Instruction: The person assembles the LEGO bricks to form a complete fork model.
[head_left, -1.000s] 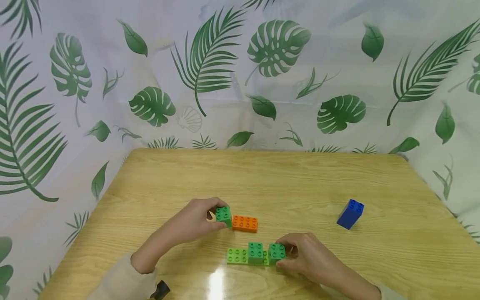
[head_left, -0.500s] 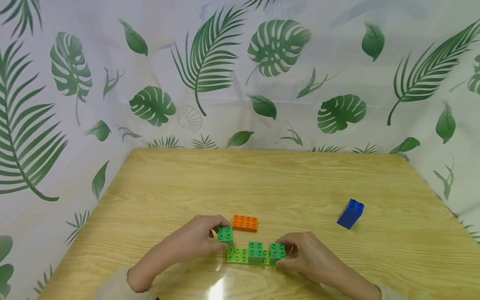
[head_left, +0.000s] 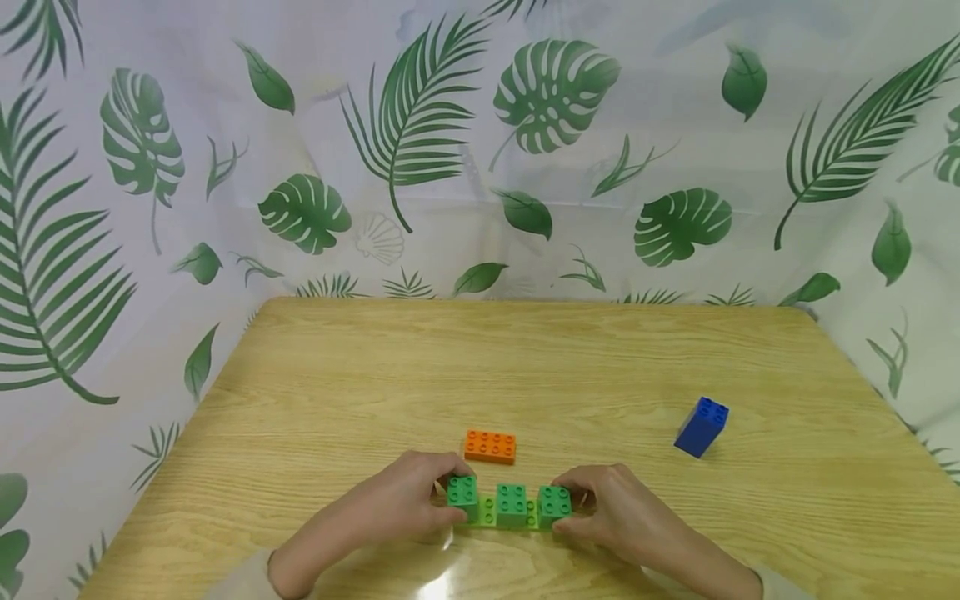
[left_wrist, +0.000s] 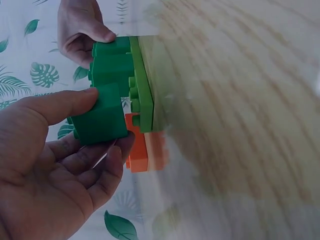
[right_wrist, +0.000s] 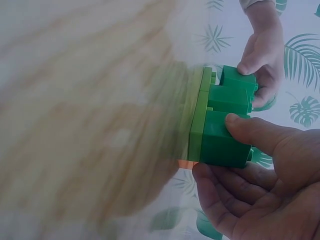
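Observation:
My left hand (head_left: 401,500) pinches a green two-by-two toy building block (head_left: 462,500) between thumb and fingers. It hangs just over the left end of a long light green brick (left_wrist: 146,107); in the left wrist view, a small gap shows between the block and the studs. A second green block (head_left: 512,505) is seated near the middle of the light green brick. At the right end sits a third green block (right_wrist: 226,142), gripped by my right hand (head_left: 622,512) with the thumb on its near side and fingers on the far side.
Behind the row lies a flat orange brick (head_left: 490,447) with its studs up. A tall blue block (head_left: 701,429) stands farther right on the wooden table (head_left: 337,358). A leaf-printed cloth (head_left: 450,242) hangs along the back and sides.
My left hand has carried its green block from beside the orange brick toward me and slightly right, over the light green brick's left end. The right hand keeps its grip in place.

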